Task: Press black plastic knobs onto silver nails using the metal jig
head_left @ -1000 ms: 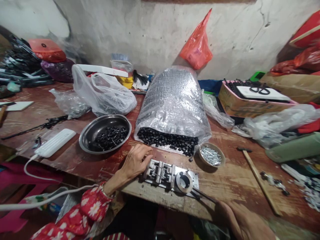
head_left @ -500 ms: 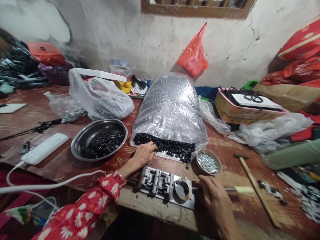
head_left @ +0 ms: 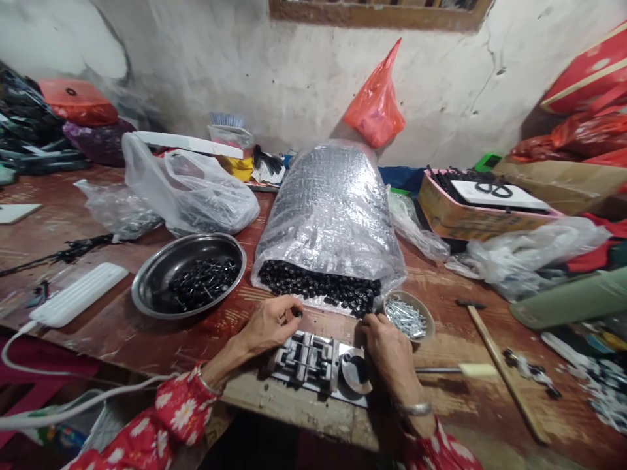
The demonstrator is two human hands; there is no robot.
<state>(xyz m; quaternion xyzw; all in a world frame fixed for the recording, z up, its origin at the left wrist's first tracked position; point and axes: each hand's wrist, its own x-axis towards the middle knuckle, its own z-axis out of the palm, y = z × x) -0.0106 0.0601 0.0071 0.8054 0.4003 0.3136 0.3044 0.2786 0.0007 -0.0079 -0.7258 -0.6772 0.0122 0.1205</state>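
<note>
My left hand (head_left: 267,323) pinches a small round black plastic piece (head_left: 296,313) between thumb and forefinger, just above the left end of a metal jig (head_left: 308,359). My right hand (head_left: 389,346) is curled with its fingertips down at the front right corner of a clear bubble-wrap bag (head_left: 337,202). Whatever those fingertips hold, if anything, is hidden. Many small black pieces (head_left: 318,285) spill from the bag's mouth. Close behind my right hand stands a small bowl (head_left: 430,326) of silvery screws (head_left: 405,318).
To the left, a steel bowl (head_left: 142,297) contains black pieces with metal shanks, beside a white power strip (head_left: 81,294). On the right lie a hammer (head_left: 504,372), a yellow-handled rod (head_left: 477,371) and a green roll (head_left: 571,290). The table's front edge runs below the jig.
My left hand has drawn back from the bag's mouth with a black piece. My right hand has moved up and left, from beside the jig to the bag's corner.
</note>
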